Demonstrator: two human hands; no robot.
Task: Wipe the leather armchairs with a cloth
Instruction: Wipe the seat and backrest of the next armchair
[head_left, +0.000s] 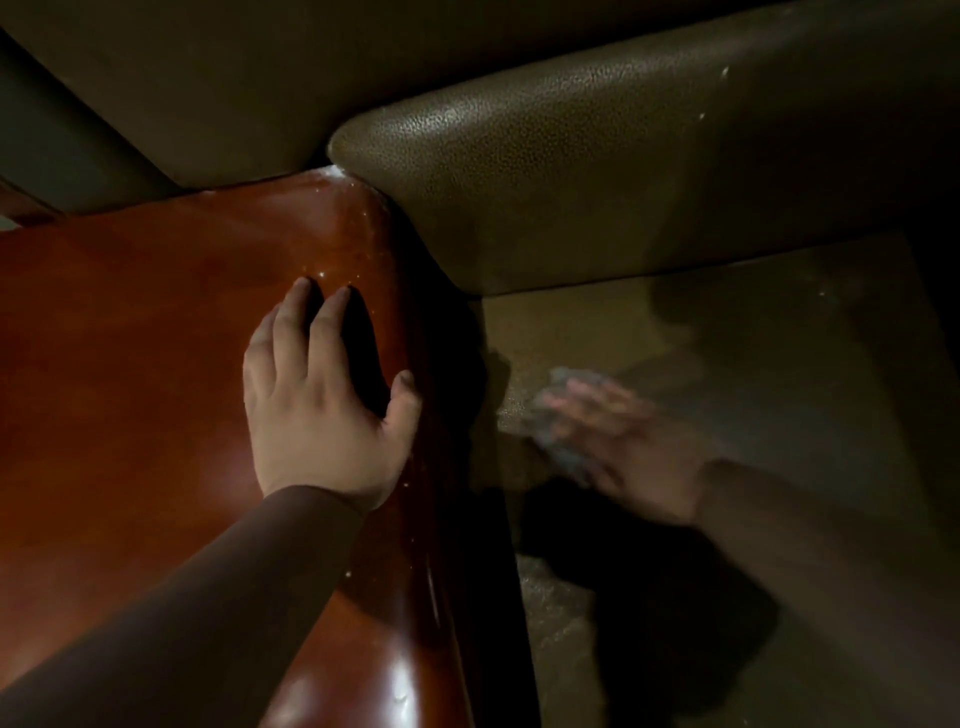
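The armchair has a glossy red-brown wooden armrest (171, 332) on the left and olive-brown leather padding (597, 171) on its inner side and back. My left hand (322, 405) rests flat on the wooden armrest, fingers straight, thumb over its right edge. Down on the leather seat (779, 338) my right hand (618, 441) is blurred by motion and presses a pale blue-grey cloth (563, 415) against the seat. Most of the cloth is hidden under the hand, and the blur hides how its fingers lie.
White specks of dust dot the back end of the armrest (343, 234) and the leather cushion. A dark gap runs between armrest and seat. The scene is dim, with deep shadow in front of the right hand.
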